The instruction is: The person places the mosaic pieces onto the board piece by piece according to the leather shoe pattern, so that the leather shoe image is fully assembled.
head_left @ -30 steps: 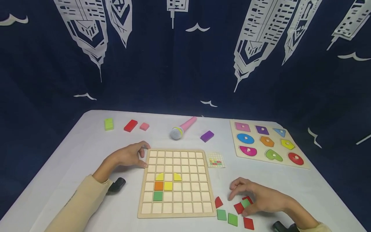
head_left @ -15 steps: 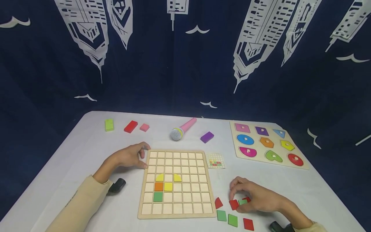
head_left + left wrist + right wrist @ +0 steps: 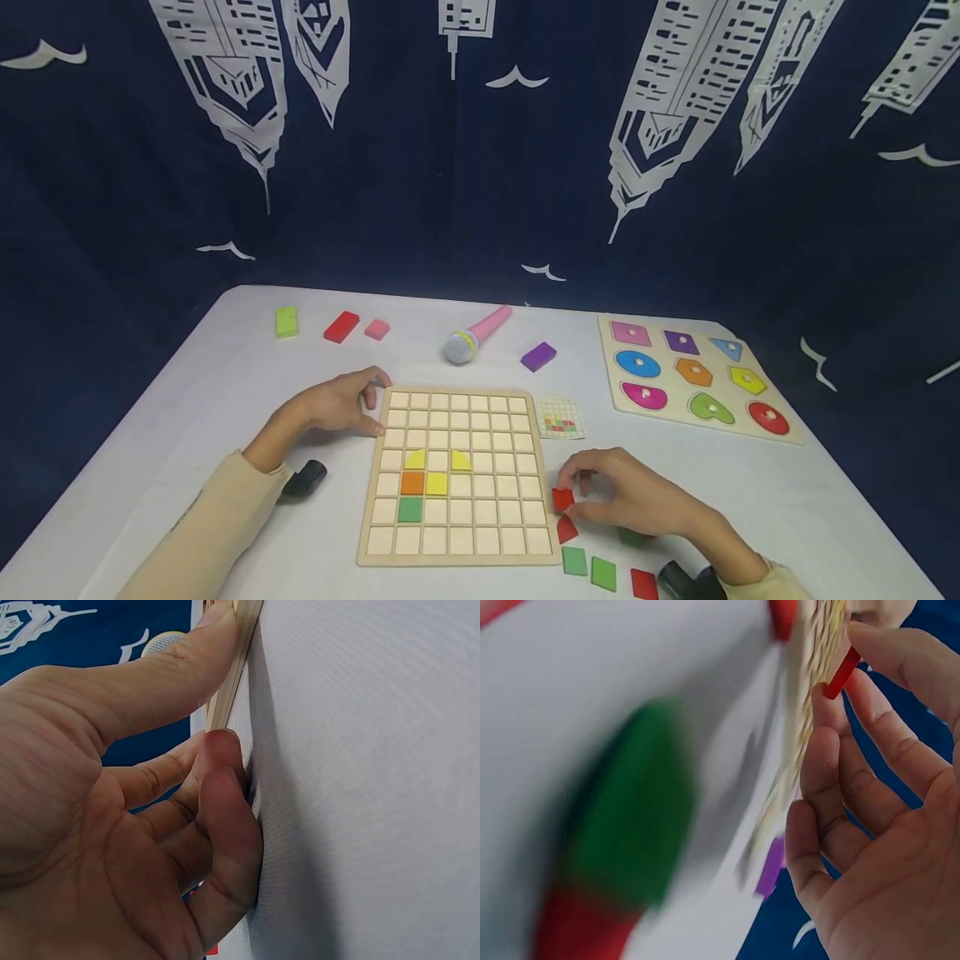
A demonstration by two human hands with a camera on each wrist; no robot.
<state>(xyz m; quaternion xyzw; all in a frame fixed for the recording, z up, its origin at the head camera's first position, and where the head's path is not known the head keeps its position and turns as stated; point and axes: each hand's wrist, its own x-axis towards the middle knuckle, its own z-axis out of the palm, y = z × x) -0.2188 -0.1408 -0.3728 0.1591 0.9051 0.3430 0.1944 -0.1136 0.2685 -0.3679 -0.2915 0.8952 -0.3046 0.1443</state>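
Tile (image 3: 562, 500), red, in right hand (image 3: 630, 492), grip pinched narrow, near right edge of grid board (image 3: 483, 486). Should be light, stiff, maybe slick; hold by opposite edges. Left hand (image 3: 340, 403) beyond, grip wide, touching grid board's left edge.

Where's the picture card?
In the head view, the card lies just right of the board, near its far corner, in front of the purple block.

Grid board (image 3: 486, 510): pale matt wood
Red tile (image 3: 562, 499): smooth
Tablecloth (image 3: 375, 787): finely woven matt cloth
Backdrop (image 3: 420, 183): matt cloth
Microphone (image 3: 476, 334): plastic, seen from here
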